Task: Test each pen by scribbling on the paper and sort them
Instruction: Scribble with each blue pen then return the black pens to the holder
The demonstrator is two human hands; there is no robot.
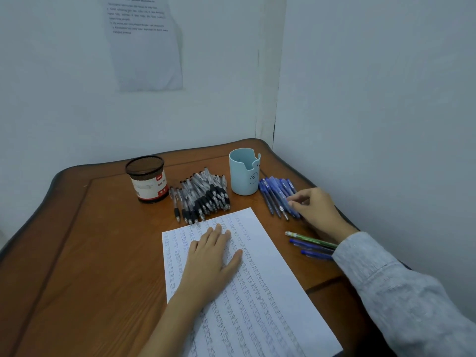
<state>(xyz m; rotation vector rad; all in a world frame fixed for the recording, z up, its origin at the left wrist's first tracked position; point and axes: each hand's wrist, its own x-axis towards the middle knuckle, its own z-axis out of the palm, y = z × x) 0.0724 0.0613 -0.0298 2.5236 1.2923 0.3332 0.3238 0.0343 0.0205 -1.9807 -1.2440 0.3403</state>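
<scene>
The paper (270, 292) lies in the middle of the table (90, 253), angled a little, and from where I stand it is covered nearly edge to edge in rows of small scribbles, so I'd judge a good many pens already tested. The left hand (211, 256) rests flat on its upper part, fingers straight and spread, pinning it down.

Just beyond the paper's far edge sits a heap of black-grip pens (206, 194), and to the right a fan of blue pens (275, 191). The right hand (316, 210) is on that blue fan with its fingers bent down onto the barrels; whether it has one pinched or only touches them, I cannot tell. Three loose pens (309, 239), one green and two blue, lie near the sleeve (386, 279), partly hidden under it.

The pale blue cup (243, 173) and the mesh holder (148, 179) stand behind the heaps; the cup looks empty, the holder's inside I can't see. Which heap is tested and which waits is not clear to me. The paper's near end is cut off.
</scene>
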